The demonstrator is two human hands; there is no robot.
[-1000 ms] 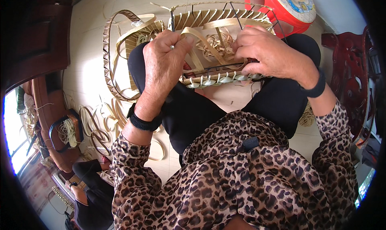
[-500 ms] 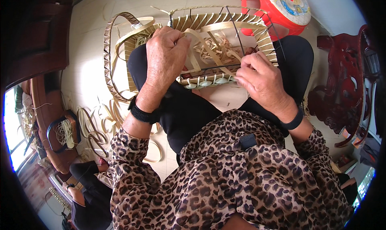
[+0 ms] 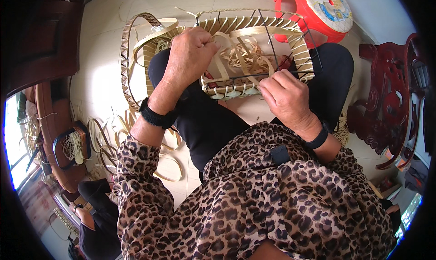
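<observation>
Across my knees lies a rectangular basket frame [image 3: 303, 51] of dark wire, its rims wrapped with pale cord. Flat tan weaving strips [image 3: 240, 58] cross its opening. At its left end, my left hand [image 3: 193, 53] is closed, thumb and fingers pinching a strip. My right hand [image 3: 287, 99] is closed at the near rim, on the lower end of a slanting strip. Fingers hide the exact grip in both hands. Through the opening, a heap of curled thin strips [image 3: 245, 54] shows.
Left of the basket stands another basket piece with a braided-edge hoop [image 3: 125, 62]. Loose strips [image 3: 170, 169] litter the tiled floor. A red stool [image 3: 290, 14] is at the far right, carved dark wood furniture [image 3: 381, 96] at the right. Another person [image 3: 97, 223] sits at the lower left.
My right hand has come nearer and slightly left, drawing the slanting strip down over the near rim. My left hand stays at the basket's left end. The whole view has shifted slightly.
</observation>
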